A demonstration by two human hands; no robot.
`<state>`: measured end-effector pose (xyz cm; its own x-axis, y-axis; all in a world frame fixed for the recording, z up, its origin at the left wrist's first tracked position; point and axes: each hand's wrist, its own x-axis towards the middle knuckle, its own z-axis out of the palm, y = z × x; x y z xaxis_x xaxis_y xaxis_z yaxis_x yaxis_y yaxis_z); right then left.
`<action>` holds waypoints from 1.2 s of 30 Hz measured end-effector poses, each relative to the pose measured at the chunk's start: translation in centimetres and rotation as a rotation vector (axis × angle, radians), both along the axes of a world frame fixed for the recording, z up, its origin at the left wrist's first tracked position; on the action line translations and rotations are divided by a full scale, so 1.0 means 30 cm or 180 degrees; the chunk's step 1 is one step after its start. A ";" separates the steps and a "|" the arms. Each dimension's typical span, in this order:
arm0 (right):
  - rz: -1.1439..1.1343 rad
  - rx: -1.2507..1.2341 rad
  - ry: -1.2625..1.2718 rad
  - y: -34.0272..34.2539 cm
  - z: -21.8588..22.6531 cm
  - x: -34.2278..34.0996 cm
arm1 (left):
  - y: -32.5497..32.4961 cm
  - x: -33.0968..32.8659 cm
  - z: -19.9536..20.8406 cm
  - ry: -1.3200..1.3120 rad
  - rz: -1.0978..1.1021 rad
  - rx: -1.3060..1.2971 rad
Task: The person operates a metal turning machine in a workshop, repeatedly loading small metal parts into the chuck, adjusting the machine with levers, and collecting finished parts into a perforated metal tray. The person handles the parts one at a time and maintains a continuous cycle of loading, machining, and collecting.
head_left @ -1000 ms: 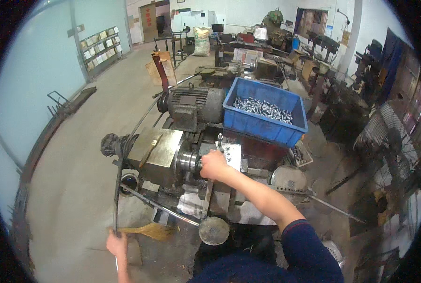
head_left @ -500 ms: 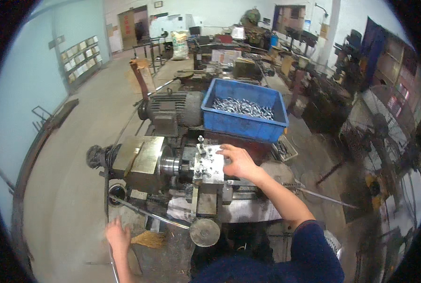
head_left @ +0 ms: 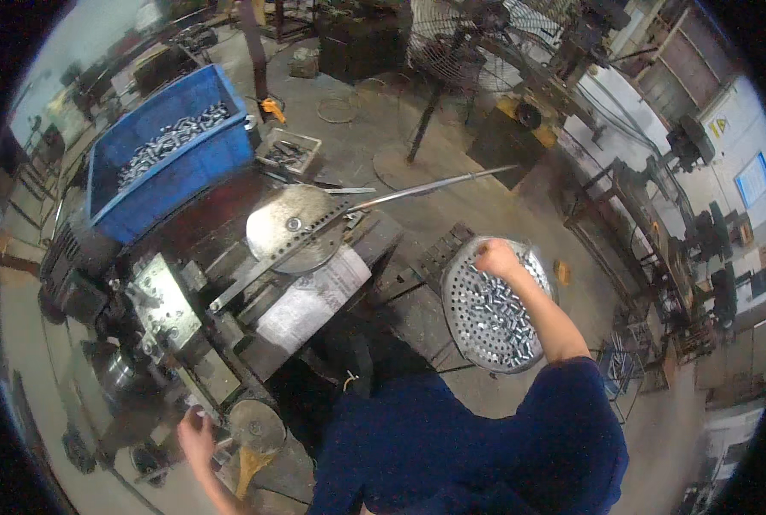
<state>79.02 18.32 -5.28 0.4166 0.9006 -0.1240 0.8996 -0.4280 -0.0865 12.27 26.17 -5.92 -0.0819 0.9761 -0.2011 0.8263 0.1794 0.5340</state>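
Fingers, right hand: curled over pan; can't tell if gripping a part.
Fingers, left hand: half-curled near disc; hold unclear.
Parts: loose in pan, near right hand.
Picking: judged best one part at a time, lifted clear of rim.
Writing: sheet faintly marked, blue sign blurred; neither legible.

The small parts look glossy metal, the bin smooth plastic.
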 end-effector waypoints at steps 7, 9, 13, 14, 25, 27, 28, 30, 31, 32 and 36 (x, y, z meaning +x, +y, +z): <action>-0.0331 -0.0239 0.0149 -0.147 -0.317 0.082 | 0.009 -0.062 -0.067 -0.0346 0.0067 0.0207; -0.0035 -0.0234 -0.0073 -0.077 -0.339 0.072 | 0.003 -0.047 -0.047 -0.0275 0.0082 0.0392; -0.0311 -0.0706 -0.0068 0.016 -0.299 0.020 | -0.029 -0.022 0.000 0.0257 0.0176 0.0519; -0.0066 -0.1026 -0.0073 0.032 -0.272 0.008 | -0.032 -0.016 0.029 0.0375 0.0237 0.0300; 0.0628 0.0738 0.1637 0.119 -0.211 -0.054 | -0.074 0.068 0.315 -0.0352 0.0188 0.1110; 0.1392 0.1208 0.2340 0.219 -0.088 -0.322 | -0.059 0.127 0.337 -0.0401 0.0043 0.1729; 0.1647 0.1263 0.2643 0.270 -0.012 -0.477 | -0.051 0.185 0.397 -0.0757 -0.0086 0.1669; 0.3134 0.1527 0.2212 0.307 0.218 -0.811 | -0.029 0.260 0.395 -0.0594 -0.0455 0.1586; 0.3507 0.1416 0.2321 0.324 0.260 -0.920 | -0.025 0.309 0.416 -0.0591 -0.0549 0.1512; 0.3888 0.1298 0.2408 0.337 0.295 -1.018 | -0.013 0.338 0.407 -0.0579 -0.0734 0.1348; 0.4762 0.1663 0.2473 0.352 0.383 -1.258 | -0.033 0.372 0.353 -0.1150 -0.0608 0.1317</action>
<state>41.28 28.88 6.21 -0.7365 0.4267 0.5250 0.1468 0.8583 -0.4917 23.42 25.18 4.67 0.1063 0.9702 0.2178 0.5757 -0.2386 0.7821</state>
